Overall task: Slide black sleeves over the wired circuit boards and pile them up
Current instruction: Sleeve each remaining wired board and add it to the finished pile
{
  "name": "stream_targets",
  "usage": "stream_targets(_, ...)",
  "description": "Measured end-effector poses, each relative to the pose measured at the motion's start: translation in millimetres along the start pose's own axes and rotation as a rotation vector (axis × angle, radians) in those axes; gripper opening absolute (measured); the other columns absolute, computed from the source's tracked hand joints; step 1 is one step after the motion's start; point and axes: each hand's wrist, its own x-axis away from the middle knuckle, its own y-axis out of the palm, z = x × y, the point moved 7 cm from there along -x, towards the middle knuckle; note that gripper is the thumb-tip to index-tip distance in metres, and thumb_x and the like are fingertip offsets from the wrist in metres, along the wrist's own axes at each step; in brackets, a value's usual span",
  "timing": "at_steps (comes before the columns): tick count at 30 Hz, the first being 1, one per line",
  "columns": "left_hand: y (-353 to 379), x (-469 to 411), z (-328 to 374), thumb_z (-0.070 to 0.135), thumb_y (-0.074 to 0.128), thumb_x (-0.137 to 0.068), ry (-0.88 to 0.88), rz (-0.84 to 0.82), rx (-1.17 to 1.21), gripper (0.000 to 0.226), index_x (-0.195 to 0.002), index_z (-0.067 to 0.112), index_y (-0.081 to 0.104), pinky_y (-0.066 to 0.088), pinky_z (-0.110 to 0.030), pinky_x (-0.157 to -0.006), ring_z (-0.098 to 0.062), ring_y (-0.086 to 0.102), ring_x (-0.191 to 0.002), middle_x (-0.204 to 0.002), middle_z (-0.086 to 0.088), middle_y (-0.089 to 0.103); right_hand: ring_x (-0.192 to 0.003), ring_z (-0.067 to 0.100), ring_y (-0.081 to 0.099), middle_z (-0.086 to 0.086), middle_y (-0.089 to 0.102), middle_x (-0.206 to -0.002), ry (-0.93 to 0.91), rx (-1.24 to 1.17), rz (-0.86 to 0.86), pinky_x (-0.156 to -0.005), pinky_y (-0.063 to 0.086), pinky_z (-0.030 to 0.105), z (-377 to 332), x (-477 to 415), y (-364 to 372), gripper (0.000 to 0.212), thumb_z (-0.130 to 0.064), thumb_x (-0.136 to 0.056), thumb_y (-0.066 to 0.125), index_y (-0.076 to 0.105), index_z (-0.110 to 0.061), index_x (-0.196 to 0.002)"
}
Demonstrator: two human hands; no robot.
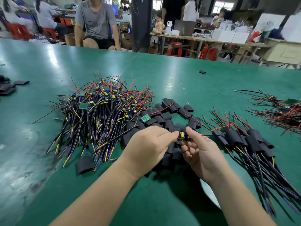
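One circuit board point(182, 137) between both hands.

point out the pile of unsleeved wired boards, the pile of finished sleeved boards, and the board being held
tangled pile of bare wired circuit boards point(104, 103): head view, middle of the heap
pile of black-sleeved boards point(250, 141): head view, on a black sleeve
small board with yellow capacitor point(182, 135): head view, on the capacitor

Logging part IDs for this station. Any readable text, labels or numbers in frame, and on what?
Nothing fully legible.
"T...": partial print on the seated person's grey T-shirt, rest blurred.
Snack jar on the far bench: colourful label, unreadable.
Green circuit boards: any markings too small to read.
Board held between the hands: no visible text.
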Motion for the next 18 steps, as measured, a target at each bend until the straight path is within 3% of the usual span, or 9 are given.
stream_targets(3,3.9,-0.8,-3.2,0.015,0.07,-0.082,-0.088,0.007,0.198,0.016,-0.092,0.003,0.075,0.054,-0.032,-0.066,-0.023,0.067,-0.072,-0.079,-0.006,0.072,-0.037,0.007,0.051,0.002,0.059,-0.055,-0.002,0.019,-0.007,-0.036,0.04,0.014,-0.7,1.9,-0.7,0.032,-0.03,-0.061,0.074,0.059,-0.011,-0.083)
stream_targets(6,15.8,4.6,-20.2,0.021,0.074,-0.08,-0.378,-0.032,0.475,0.012,-0.087,0.012,0.077,0.052,-0.026,-0.07,-0.006,0.067,-0.073,-0.079,0.004,0.073,-0.037,0.009,0.05,0.003,0.062,-0.057,-0.055,0.081,0.009,-0.037,0.041,0.015,-6.1,4.5,-3.6,0.031,-0.032,-0.06,0.074,0.055,-0.013,-0.075)
stream_targets(8,27.0,12.4,-34.4,0.016,0.079,-0.076,-0.625,-0.089,0.651,0.005,-0.075,0.018,0.075,0.048,-0.02,-0.058,-0.003,0.061,-0.057,-0.065,0.008,0.069,-0.038,0.012,0.053,0.005,0.063,-0.058,-0.098,0.138,0.0,-0.037,0.04,0.016,-9.5,6.2,-1.9,0.031,-0.033,-0.057,0.075,0.055,-0.014,-0.071)
stream_targets(11,42.7,26.0,-46.3,0.005,0.078,-0.076,-0.91,-0.197,0.984,0.019,-0.066,0.012,0.063,0.042,-0.019,-0.043,-0.01,0.053,-0.042,-0.051,0.001,0.063,-0.038,0.016,0.055,0.007,0.057,-0.055,-0.173,0.231,-0.049,-0.037,0.04,0.018,-13.1,9.1,4.7,0.022,-0.036,-0.055,0.076,0.064,-0.018,-0.058)
stream_targets(14,44.4,32.4,-47.9,0.006,0.072,-0.081,-0.952,-0.324,0.992,0.008,-0.078,0.009,0.066,0.041,-0.017,-0.041,-0.008,0.052,-0.044,-0.052,0.003,0.063,-0.041,0.02,0.057,0.012,0.06,-0.057,-0.231,0.306,-0.109,-0.04,0.043,0.022,-12.6,11.7,10.7,0.026,-0.036,-0.052,0.078,0.065,-0.016,-0.06)
stream_targets(16,43.8,33.0,-48.3,0.011,0.068,-0.086,-0.89,-0.418,0.867,0.006,-0.082,0.013,0.071,0.039,-0.014,-0.044,-0.002,0.051,-0.047,-0.054,0.009,0.062,-0.045,0.02,0.059,0.012,0.064,-0.06,-0.233,0.33,-0.173,-0.041,0.045,0.023,-10.8,12.7,14.1,0.035,-0.032,-0.052,0.079,0.064,-0.006,-0.071)
stream_targets(18,38.7,29.9,-54.3,0.015,0.066,-0.089,-0.831,-0.402,0.708,0.012,-0.08,0.015,0.073,0.039,-0.013,-0.048,0.0,0.049,-0.047,-0.054,0.01,0.061,-0.052,0.02,0.063,0.012,0.069,-0.068,-0.213,0.339,-0.239,-0.047,0.05,0.022,-12.2,12.9,14.8,0.034,-0.023,-0.056,0.079,0.067,-0.002,-0.08)
